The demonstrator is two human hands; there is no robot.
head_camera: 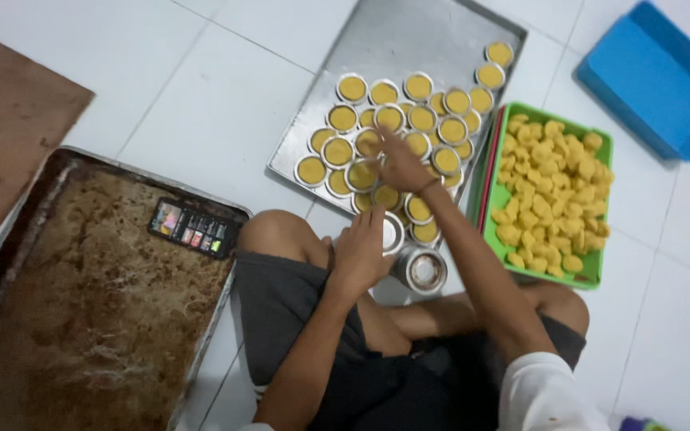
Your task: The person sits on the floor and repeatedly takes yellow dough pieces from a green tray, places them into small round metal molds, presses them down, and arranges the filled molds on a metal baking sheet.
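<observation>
Your right hand [399, 164] rests fingers-spread on the filled round metal cups [409, 128] on the steel tray [393, 40]; your left hand [361, 251] grips an empty cup [394, 233]. Judged: filling stage; next needs yellow dough pieces [549, 191].

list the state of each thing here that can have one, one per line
long silver metal baking tray: partly filled, far end bare
small round tins of yellow dough: filled, crowded together
green plastic tray: heaped with yellow dough pieces
blue plastic tub: inside hidden
dark crusted baking tray: dirty, phone lying on it
right hand: reaching over the tins
left hand: at an unfilled tin
</observation>
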